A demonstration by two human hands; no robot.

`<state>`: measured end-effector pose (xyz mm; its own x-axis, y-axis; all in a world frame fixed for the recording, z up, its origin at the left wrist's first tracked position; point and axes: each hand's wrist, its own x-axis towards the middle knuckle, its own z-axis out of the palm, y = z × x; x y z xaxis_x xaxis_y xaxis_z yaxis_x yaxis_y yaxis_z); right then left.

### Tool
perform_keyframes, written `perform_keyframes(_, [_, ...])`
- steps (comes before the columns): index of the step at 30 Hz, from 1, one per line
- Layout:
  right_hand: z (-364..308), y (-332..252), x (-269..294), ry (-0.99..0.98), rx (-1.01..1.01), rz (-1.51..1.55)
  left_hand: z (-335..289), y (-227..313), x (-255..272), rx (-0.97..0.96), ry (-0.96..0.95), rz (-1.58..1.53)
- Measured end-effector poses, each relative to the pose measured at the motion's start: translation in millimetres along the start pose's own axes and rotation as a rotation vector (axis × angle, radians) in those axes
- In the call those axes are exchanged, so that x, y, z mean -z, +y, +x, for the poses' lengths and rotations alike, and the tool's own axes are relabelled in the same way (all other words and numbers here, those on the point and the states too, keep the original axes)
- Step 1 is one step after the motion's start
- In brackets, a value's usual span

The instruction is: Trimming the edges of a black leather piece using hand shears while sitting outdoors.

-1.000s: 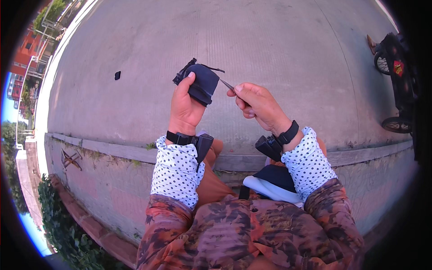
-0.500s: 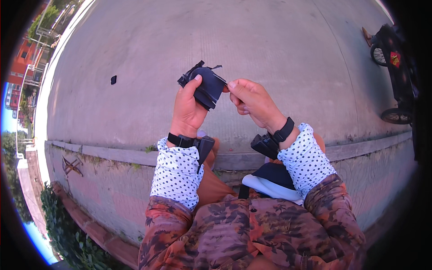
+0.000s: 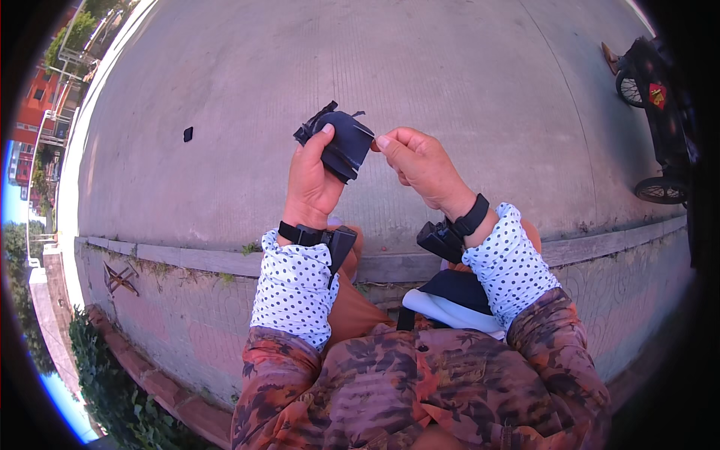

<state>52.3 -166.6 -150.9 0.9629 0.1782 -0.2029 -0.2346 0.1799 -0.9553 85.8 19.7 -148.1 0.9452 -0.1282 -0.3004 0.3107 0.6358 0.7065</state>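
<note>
My left hand [image 3: 313, 176] is closed round a bundle of dark navy, flat, folded pieces [image 3: 349, 142], thumb on top. Thin black strips stick out of the bundle's upper left side, and pale lines run along its right edge. My right hand [image 3: 416, 161] is closed in a pinch at the bundle's right corner. What lies between its thumb and finger is too small to make out. Both wrists carry black straps with dark box-like devices, above white dotted sleeve covers.
A small black object [image 3: 188, 134] lies on the concrete ground to the left. A dark wheeled vehicle [image 3: 652, 112] stands at the far right, a foot beside it. A low kerb [image 3: 187, 259] crosses before my legs. Dark and white cloth [image 3: 454, 304] rests on my lap.
My right hand has shifted slightly, its lower fingers curling in closer. The bundle in my left hand has moved very slightly left, and its upper strip sticks out less.
</note>
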Motion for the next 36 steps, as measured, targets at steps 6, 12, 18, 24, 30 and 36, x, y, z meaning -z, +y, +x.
perform_keyframes(6, [0.2,2.2,-0.9,0.069,0.091,-0.1,0.9,1.4,4.2,0.007,-0.034,-0.018])
perform_keyframes(12, [1.8,6.1,0.7,0.056,0.131,-0.189,-2.6,0.5,-1.9,-0.045,-0.055,0.03])
perform_keyframes(18, [-0.8,2.6,-0.5,0.035,0.092,-0.132,-0.3,-0.6,2.2,-0.052,-0.034,0.056])
perform_keyframes(24, [-0.2,0.1,-3.1,0.03,0.083,-0.143,0.9,-0.2,1.2,-0.086,-0.051,0.071])
perform_keyframes(30, [1.7,-6.5,-6.8,0.043,-0.009,-0.071,-4.5,0.8,-9.9,-0.157,-0.024,0.141])
perform_keyframes(36, [6.0,-1.9,-10.5,0.068,0.007,-0.026,-2.2,-4.3,-6.4,-0.091,-0.043,0.186])
